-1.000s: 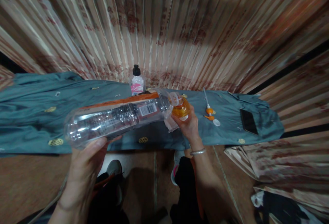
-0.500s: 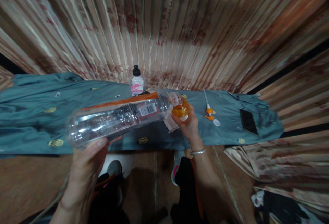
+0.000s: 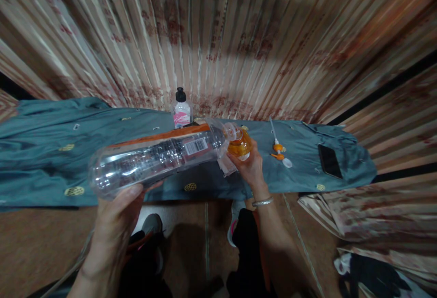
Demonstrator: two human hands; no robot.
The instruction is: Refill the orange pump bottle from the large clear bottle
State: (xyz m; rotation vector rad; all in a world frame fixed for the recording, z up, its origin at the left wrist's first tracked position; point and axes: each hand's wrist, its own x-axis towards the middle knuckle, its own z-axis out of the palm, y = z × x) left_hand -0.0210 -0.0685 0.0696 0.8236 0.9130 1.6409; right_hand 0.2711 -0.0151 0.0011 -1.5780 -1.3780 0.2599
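Note:
My left hand (image 3: 124, 204) is wrapped round the lower end of a large clear plastic bottle (image 3: 143, 163), which lies tilted almost level in the air. The bottle carries a barcode label and an orange strip, and its neck points right. My right hand (image 3: 249, 163) grips a small amber bottle (image 3: 240, 145). The large bottle's neck meets the top of the amber one; whether liquid runs between them I cannot make out. On the cloth to the right lies an orange and white pump top (image 3: 278, 148) with its tube, beside a small clear cap (image 3: 287, 163).
A teal patterned cloth (image 3: 102, 125) covers the narrow table. At the back stands a bottle with a black cap and pink label (image 3: 182, 112). A black phone (image 3: 330, 161) rests at the right end. Striped curtains (image 3: 205, 38) hang behind and to the right.

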